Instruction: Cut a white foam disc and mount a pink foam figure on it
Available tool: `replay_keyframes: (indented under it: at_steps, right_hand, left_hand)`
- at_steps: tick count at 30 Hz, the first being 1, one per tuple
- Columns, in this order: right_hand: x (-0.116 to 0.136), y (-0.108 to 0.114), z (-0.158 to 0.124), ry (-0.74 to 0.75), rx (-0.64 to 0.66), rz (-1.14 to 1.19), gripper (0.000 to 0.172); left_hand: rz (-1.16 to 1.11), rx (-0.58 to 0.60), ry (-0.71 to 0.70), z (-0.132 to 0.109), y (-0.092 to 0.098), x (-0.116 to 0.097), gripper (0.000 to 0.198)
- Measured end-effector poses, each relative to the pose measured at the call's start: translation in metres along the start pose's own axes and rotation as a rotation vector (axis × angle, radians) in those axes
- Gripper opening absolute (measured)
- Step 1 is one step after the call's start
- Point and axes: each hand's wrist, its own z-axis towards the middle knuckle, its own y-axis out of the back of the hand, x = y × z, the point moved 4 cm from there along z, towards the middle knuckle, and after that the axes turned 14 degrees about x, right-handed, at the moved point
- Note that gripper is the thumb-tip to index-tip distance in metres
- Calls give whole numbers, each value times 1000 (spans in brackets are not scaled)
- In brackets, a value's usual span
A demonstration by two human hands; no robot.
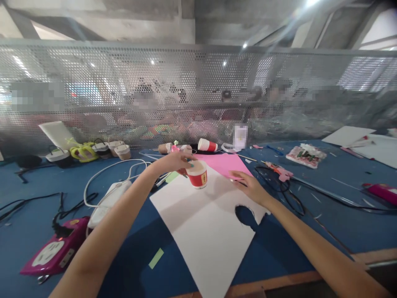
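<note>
My left hand (pixel 180 162) grips a red and white paper cup (pixel 197 179) from its left side, above a large white sheet (pixel 207 223). The cup's wide pale end faces up; whether a cover closes it I cannot tell. My right hand (pixel 247 186) lies with fingers stretched out at the edge of a pink sheet (pixel 225 163), which overlaps the far part of the white one. A rounded piece is cut out of the white sheet's right side, near my right wrist. Close behind my left hand is a small pink and green item (pixel 175 145).
Stacked paper cups (pixel 207 145) lie on their side at the back. Covered cups (pixel 122 151) stand left. White (pixel 110 200) and magenta (pixel 56 252) power strips with cables flank my left arm. A hot glue gun (pixel 279 170) lies right. A perforated metal screen (pixel 124 82) bounds the table.
</note>
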Motion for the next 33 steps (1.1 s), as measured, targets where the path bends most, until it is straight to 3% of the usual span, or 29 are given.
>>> replay_keyframes:
  at_steps: [2,5,7,12,15,17,23,27,30,33]
  right_hand:
    - [-3,11,-2,-49,-116,-91,34]
    - [-23,35,-8,-215,-393,-119,30]
    - [-37,45,-10,-287,-456,-75,29]
    - [-41,47,-3,-287,-300,170,34]
    - [-27,38,4,-155,-150,539,40]
    - [-21,36,8,-75,-125,633,41]
    - [-40,42,7,-160,-328,67,31]
    - [-48,28,1,-210,-220,-130,51]
    - [-42,20,4,-232,-171,-314,68]
    - [-30,24,16,-234,-216,-293,57]
  left_hand:
    - [80,34,16,6,-8,4,44]
    - [194,123,54,11,-11,13,44]
    - [230,148,60,11,-9,16,44]
    - [289,174,13,11,-13,13,42]
    - [347,201,-46,13,-19,10,39]
    - [373,171,-72,15,-20,9,40]
    - [361,102,-57,22,-18,13,52]
    - [430,250,-35,23,-31,14,47]
    - [538,307,-120,20,-41,7,43]
    - [631,292,-164,14,-43,-1,43]
